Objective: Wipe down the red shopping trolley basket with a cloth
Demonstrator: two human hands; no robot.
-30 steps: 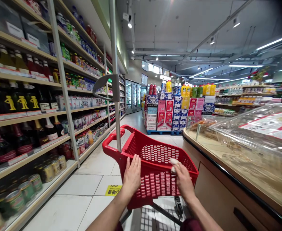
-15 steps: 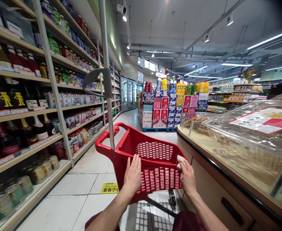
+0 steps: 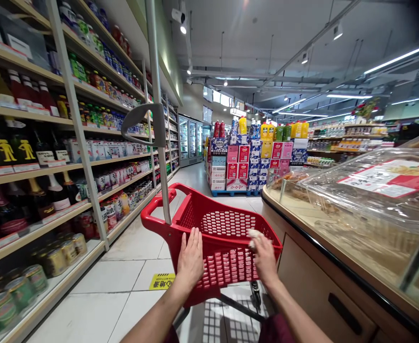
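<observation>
A red plastic shopping cart (image 3: 230,243) stands before me, its latticed side facing my knees. Against the upper side near the handle end lies my left hand (image 3: 191,257), flat, fingers stretched and holding nothing. My right hand (image 3: 264,255) is at the rim toward the other end, its fingers closed on a crumpled white cloth (image 3: 255,234). The cloth touches or nearly touches the rim; part of it is hidden in the hand. A grey metal pole (image 3: 156,71) with a grey plastic loop (image 3: 145,125) rises beside the cart's handle.
Shelves of bottles and cans (image 3: 62,124) line the left. On the right runs a counter (image 3: 284,205) with clear plastic boxes (image 3: 381,190). Stacked drink cartons (image 3: 238,166) stand ahead on a blue pallet. A yellow floor sticker (image 3: 162,281) lies left of the cart.
My right hand has slid left along the cart's rim with the cloth, away from the far corner. My left hand has shifted slightly left, still flat on the side.
</observation>
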